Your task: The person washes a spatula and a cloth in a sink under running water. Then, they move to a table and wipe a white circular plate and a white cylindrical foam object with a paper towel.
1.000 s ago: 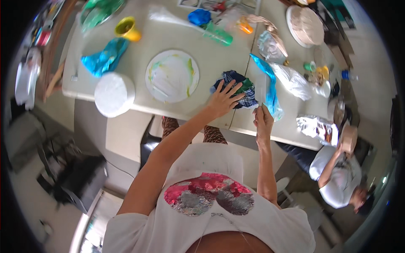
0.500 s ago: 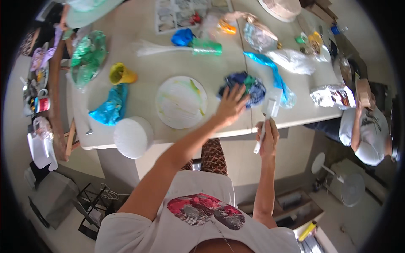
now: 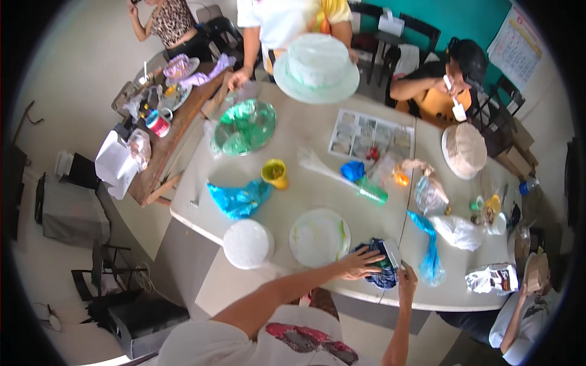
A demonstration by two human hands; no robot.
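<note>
My left hand (image 3: 363, 263) rests with spread fingers on a crumpled dark blue plaid cloth (image 3: 381, 280) with green on it, near the table's front edge. My right hand (image 3: 407, 277) grips a white flat scraper (image 3: 392, 250), whose blade lies against the right side of the cloth. Just left are a smeared white plate (image 3: 317, 235) and a white round block (image 3: 247, 244). To the right lies a long blue piping bag (image 3: 430, 256).
Co-workers stand or sit at the back (image 3: 287, 18), back right (image 3: 436, 88) and right (image 3: 522, 311). On the table (image 3: 293, 128) are a yellow cup (image 3: 274, 171), green tray (image 3: 244, 125), blue bag (image 3: 238, 198), mould sheet (image 3: 342, 131) and cake (image 3: 464, 149). A wooden side bench (image 3: 159, 165) stands left.
The view has tilted up, showing people at the back and more of the table. The scraper in my right hand has moved onto the cloth; my left hand stays on the cloth.
</note>
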